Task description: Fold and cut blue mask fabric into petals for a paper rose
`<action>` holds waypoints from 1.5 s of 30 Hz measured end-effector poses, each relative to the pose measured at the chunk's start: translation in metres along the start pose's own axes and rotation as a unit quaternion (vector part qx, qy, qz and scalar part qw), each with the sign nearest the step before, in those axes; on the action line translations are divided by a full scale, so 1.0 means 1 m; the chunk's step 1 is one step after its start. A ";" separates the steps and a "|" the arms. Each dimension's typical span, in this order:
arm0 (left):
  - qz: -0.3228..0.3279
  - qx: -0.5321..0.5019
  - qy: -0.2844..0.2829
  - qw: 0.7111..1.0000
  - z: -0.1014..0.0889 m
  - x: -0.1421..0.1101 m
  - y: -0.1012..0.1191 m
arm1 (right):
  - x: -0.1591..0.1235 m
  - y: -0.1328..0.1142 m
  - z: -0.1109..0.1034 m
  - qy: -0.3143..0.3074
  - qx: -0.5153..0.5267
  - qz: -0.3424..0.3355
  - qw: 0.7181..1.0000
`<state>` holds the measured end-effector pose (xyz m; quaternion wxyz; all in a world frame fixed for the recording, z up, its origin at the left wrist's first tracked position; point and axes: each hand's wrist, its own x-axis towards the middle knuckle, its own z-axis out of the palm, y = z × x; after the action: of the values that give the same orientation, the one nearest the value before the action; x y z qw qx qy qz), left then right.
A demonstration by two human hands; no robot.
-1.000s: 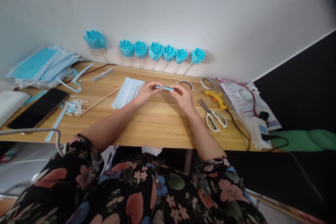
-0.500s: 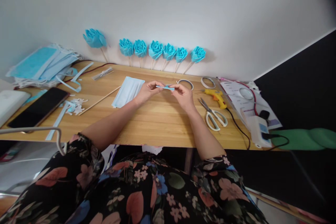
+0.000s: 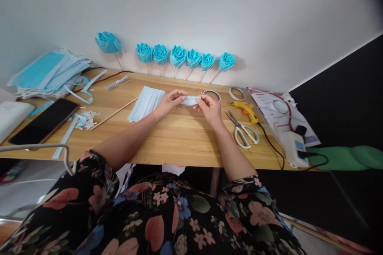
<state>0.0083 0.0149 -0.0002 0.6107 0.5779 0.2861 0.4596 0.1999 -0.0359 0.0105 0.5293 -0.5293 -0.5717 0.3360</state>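
Between my two hands is a narrow, pale blue folded strip of mask fabric (image 3: 190, 101), held level just above the table. My left hand (image 3: 172, 102) pinches its left end and my right hand (image 3: 209, 107) pinches its right end. A flat light blue face mask (image 3: 146, 104) lies beside my left hand, partly behind it. Just past my right hand sits a roll of tape (image 3: 212, 95). Scissors with white handles (image 3: 243, 129) and a yellow glue gun (image 3: 247, 110) lie to the right of my right hand.
Several blue fabric flowers (image 3: 178, 56) on sticks lean against the wall. At left are stacked masks (image 3: 50, 71), a phone (image 3: 44, 122), scraps (image 3: 85, 120) and a wooden stick (image 3: 113, 114). A second tape roll (image 3: 237, 94), papers (image 3: 284, 115) and a power strip (image 3: 296, 149) are at right.
The strip has been turned from nearly edge-on so its broad, paler face now shows. Both hands stay in about the same place, still pinching its ends.
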 end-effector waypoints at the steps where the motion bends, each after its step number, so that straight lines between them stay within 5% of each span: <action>1: -0.003 0.011 0.003 1.000 0.000 0.000 0.001 | 0.000 0.000 0.000 0.005 0.001 0.003 1.000; 9: -0.006 0.110 -0.007 0.994 0.000 -0.004 0.003 | 0.000 0.003 -0.003 0.013 -0.043 -0.018 0.999; 18: -0.025 0.105 0.028 0.994 0.006 -0.003 0.008 | 0.001 0.002 -0.006 0.006 -0.043 -0.012 0.999; 29: -0.033 0.087 0.003 0.996 0.008 -0.001 0.002 | -0.001 0.001 -0.006 0.030 -0.129 -0.047 0.990; 37: 0.000 0.157 -0.022 0.987 0.007 -0.003 0.004 | -0.003 0.001 -0.002 -0.009 -0.105 -0.032 0.994; 45: 0.013 0.141 0.020 0.990 0.008 -0.004 0.006 | 0.000 0.008 0.003 -0.096 -0.016 0.020 0.995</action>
<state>0.0125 0.0073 0.0065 0.5112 0.6527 0.3529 0.4338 0.1988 -0.0339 0.0027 0.4569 -0.5141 -0.6145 0.3865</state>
